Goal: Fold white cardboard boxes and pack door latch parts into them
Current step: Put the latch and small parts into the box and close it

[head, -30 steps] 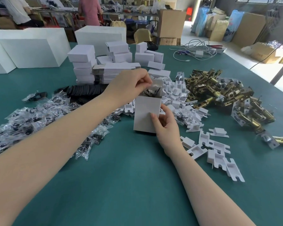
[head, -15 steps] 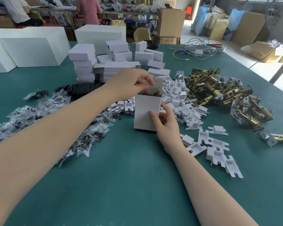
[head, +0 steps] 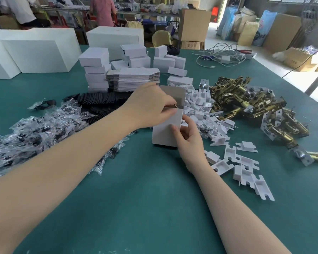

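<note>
**Box upright, being filled, lid still up**

We note one white box (head: 165, 129) standing on end on the green table (head: 154, 208), between the two hands, top flap (head: 173, 94) raised. The right hand (head: 189, 142) grips the box low on its right edge, thumb flat on the front panel, other fingers curled behind. The left hand (head: 149, 105) sits at the open mouth with fingertips pinched together on something small and glinting; we cannot tell exactly what part it is. We judge this as loading in progress, closure not yet done.

Done so far, as far as we see: a stack of closed boxes (head: 95, 70) at the far side, several more scattered near it. Left to do: a pile of flat blanks (head: 134, 77) unfolded, a large heap of brass latches (head: 246, 103) on the right, white inserts (head: 242, 162) spread near the right wrist, bagged screws (head: 35, 129) along the left. We estimate the bulk of the job remains
</note>
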Motion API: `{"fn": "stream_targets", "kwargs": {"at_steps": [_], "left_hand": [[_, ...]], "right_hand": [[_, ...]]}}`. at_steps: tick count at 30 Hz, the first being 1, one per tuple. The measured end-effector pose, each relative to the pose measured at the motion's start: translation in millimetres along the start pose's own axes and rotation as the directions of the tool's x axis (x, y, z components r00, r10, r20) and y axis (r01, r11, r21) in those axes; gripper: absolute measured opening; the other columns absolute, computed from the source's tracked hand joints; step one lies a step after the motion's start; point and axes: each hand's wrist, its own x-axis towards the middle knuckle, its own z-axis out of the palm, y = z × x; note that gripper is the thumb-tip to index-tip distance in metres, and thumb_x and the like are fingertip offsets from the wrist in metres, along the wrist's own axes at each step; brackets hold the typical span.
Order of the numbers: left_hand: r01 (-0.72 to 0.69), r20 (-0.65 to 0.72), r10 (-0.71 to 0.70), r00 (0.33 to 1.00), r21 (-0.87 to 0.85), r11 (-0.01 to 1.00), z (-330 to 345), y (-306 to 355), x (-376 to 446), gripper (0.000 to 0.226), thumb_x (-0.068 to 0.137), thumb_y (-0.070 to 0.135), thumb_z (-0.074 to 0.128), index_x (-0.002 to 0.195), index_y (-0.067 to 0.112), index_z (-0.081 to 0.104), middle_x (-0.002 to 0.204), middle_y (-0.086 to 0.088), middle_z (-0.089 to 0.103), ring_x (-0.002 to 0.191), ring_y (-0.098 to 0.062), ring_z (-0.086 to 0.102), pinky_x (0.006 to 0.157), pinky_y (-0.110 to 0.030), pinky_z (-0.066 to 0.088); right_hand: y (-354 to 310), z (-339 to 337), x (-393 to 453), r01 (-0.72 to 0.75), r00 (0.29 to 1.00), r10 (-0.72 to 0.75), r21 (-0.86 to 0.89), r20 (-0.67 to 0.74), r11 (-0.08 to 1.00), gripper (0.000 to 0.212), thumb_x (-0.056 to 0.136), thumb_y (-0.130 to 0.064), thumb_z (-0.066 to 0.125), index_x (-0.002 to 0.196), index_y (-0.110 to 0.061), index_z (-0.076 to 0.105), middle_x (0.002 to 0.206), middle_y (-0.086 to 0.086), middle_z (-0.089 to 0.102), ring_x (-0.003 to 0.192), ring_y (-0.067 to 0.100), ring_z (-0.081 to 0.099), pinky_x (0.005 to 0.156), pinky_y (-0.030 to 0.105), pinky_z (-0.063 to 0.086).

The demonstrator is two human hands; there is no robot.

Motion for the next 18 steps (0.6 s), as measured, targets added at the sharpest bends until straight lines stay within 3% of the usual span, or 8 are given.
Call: {"fn": "stream_targets", "kwargs": {"at_steps": [3, 5, 8, 12, 15, 16, 18], "left_hand": [[0.113, -0.085, -0.125, 0.988, -0.137, 0.984, 5, 5, -1, 0.024, 0.098, 0.038, 0.053, 0.114, 0.021, 0.06, 0.09, 0.005, 0.073, 0.09, -0.02, 0.064, 0.106, -0.029, 0.031], [0.161, -0.09, -0.176, 0.98, -0.15, 0.975, 5, 8, -1, 0.025, 0.097, 0.043, 0.054, 0.106, 0.022, 0.062, 0.085, 0.004, 0.071, 0.086, -0.022, 0.061, 0.091, -0.035, 0.043], [0.19, -0.09, -0.207, 0.974, -0.165, 0.968, 2, 12, 3, 0.025, 0.095, 0.045, 0.056, 0.102, 0.026, 0.071, 0.09, 0.006, 0.073, 0.089, -0.019, 0.063, 0.079, -0.033, 0.047], [0.219, -0.045, -0.227, 0.973, -0.143, 0.965, 3, 17, 11, 0.03, 0.097, 0.047, 0.052, 0.1, 0.026, 0.074, 0.091, 0.006, 0.073, 0.088, -0.018, 0.063, 0.082, -0.034, 0.048], [0.145, 0.002, -0.145, 0.989, -0.086, 0.986, 5, 16, 13, 0.037, 0.101, 0.04, 0.045, 0.091, 0.019, 0.074, 0.081, 0.002, 0.07, 0.076, -0.02, 0.055, 0.095, -0.035, 0.04], [0.123, 0.005, -0.123, 0.992, -0.088, 0.988, 7, 15, 11, 0.04, 0.101, 0.037, 0.044, 0.086, 0.016, 0.074, 0.081, 0.001, 0.068, 0.078, -0.021, 0.053, 0.099, -0.034, 0.036], [0.142, -0.042, -0.152, 0.987, -0.187, 0.972, 14, 13, 4, 0.037, 0.1, 0.036, 0.047, 0.092, 0.016, 0.076, 0.104, -0.001, 0.065, 0.102, -0.023, 0.051, 0.1, -0.029, 0.027]], "right_hand": [[-2, 0, -1, 0.002, 1.0, -0.002, -0.009, -0.011, 1.0, 0.032, 0.094, -0.036, 0.065, 0.11, -0.057, 0.047, 0.103, 0.005, 0.069, 0.097, 0.018, 0.065, 0.081, 0.022, 0.051], [-3, 0, -1, -0.001, 1.0, 0.0, -0.015, -0.017, 1.0, 0.033, 0.094, -0.035, 0.065, 0.11, -0.057, 0.046, 0.104, 0.005, 0.069, 0.098, 0.017, 0.065, 0.084, 0.027, 0.051], [-4, 0, -1, -0.006, 1.0, 0.005, -0.019, -0.017, 1.0, 0.033, 0.094, -0.036, 0.065, 0.111, -0.057, 0.046, 0.104, 0.006, 0.069, 0.099, 0.018, 0.065, 0.087, 0.033, 0.051], [-5, 0, -2, -0.003, 1.0, 0.003, -0.021, -0.014, 1.0, 0.032, 0.095, -0.038, 0.063, 0.118, -0.053, 0.047, 0.105, 0.008, 0.069, 0.099, 0.02, 0.065, 0.089, 0.04, 0.053], [-5, -1, -2, -0.004, 1.0, 0.003, -0.035, -0.024, 0.999, 0.031, 0.094, -0.04, 0.063, 0.112, -0.059, 0.046, 0.104, 0.005, 0.069, 0.098, 0.018, 0.065, 0.09, 0.041, 0.052], [-5, -1, -3, -0.002, 1.0, 0.001, -0.037, -0.022, 0.999, 0.032, 0.094, -0.039, 0.064, 0.112, -0.059, 0.046, 0.104, 0.005, 0.069, 0.098, 0.018, 0.065, 0.09, 0.041, 0.052], [-5, -1, -3, 0.008, 1.0, -0.008, -0.026, -0.01, 1.0, 0.034, 0.095, -0.036, 0.064, 0.119, -0.053, 0.048, 0.104, 0.003, 0.07, 0.098, 0.017, 0.066, 0.089, 0.037, 0.052]]}}
